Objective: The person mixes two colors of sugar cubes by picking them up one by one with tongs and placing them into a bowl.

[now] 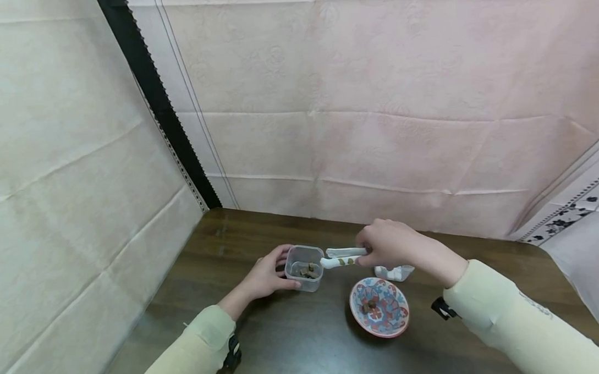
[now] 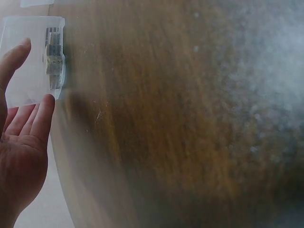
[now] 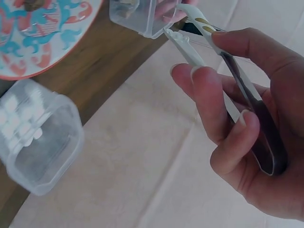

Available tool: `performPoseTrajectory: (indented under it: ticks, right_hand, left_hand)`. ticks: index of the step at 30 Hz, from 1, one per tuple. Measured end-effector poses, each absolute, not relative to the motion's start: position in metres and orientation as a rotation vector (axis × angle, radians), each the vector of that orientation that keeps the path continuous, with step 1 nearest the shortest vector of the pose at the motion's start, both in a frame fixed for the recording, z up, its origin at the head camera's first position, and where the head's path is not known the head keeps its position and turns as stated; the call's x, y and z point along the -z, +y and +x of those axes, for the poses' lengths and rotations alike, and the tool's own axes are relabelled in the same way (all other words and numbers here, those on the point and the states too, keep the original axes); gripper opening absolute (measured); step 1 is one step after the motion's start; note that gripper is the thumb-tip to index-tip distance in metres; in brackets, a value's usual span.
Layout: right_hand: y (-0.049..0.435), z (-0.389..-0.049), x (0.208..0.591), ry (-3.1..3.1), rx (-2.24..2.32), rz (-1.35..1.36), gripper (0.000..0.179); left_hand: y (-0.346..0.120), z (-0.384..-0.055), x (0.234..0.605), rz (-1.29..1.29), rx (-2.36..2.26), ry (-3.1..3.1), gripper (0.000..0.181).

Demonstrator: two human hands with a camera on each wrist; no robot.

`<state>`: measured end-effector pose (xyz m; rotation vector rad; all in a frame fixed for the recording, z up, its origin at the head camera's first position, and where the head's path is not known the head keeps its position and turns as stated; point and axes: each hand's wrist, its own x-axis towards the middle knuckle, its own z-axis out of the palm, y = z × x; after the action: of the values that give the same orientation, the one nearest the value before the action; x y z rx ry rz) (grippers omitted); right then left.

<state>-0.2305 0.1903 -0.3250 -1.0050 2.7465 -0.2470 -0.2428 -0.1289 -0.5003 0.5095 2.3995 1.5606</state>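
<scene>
My left hand (image 1: pixel 264 274) holds a small clear plastic container (image 1: pixel 311 285) on the left, thumb on the near side and fingers around the far side. Several small brown pieces (image 1: pixel 309 271) lie in it; the left wrist view shows them through its wall as blocky pieces (image 2: pixel 54 59). In my right hand (image 1: pixel 391 242) is a pair of tongs (image 3: pixel 231 71) with white, leaf-patterned ends, gripped between thumb and fingers. Their tips stand apart at the container's right rim, nothing visible between them. One brown piece (image 1: pixel 369 306) sits on a patterned dish (image 1: pixel 390 300) nearer to me.
Behind the dish, below my right hand, a second clear container (image 3: pixel 54 164) holds several white pieces (image 3: pixel 21 114). Everything stands on a dark wooden table (image 1: pixel 265 342). Pale cloth (image 1: pixel 377 151) hangs at the table's back edge and on the left side.
</scene>
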Motion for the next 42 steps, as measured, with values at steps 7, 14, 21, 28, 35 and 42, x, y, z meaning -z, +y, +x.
performPoseTrajectory:
  ticks: [7, 14, 21, 28, 35, 42]
  right_hand:
    - [0.165, -0.246, 0.325, 2.737, 0.193, -0.988, 0.038]
    - [0.14, -0.26, 0.333, 2.755, 0.049, -0.966, 0.043]
    - [0.123, -0.265, 0.341, 2.746, -0.04, -0.919, 0.032]
    - [0.112, -0.266, 0.347, 2.75, -0.129, -0.887, 0.034]
    - [0.1, -0.267, 0.357, 2.753, -0.199, -0.843, 0.028]
    - [0.091, -0.267, 0.361, 2.754, -0.249, -0.848, 0.029]
  left_hand:
    - [-0.128, -0.242, 0.499, 0.519, -1.566, 2.392, 0.087]
    - [-0.129, -0.242, 0.498, 0.508, -1.578, 2.384, 0.089]
    - [-0.128, -0.243, 0.498, 0.494, -1.583, 2.375, 0.088]
    - [-0.129, -0.242, 0.498, 0.504, -1.574, 2.382, 0.088]
    - [-0.131, -0.242, 0.499, 0.525, -1.584, 2.376, 0.088]
    - [-0.131, -0.243, 0.498, 0.536, -1.585, 2.372, 0.087]
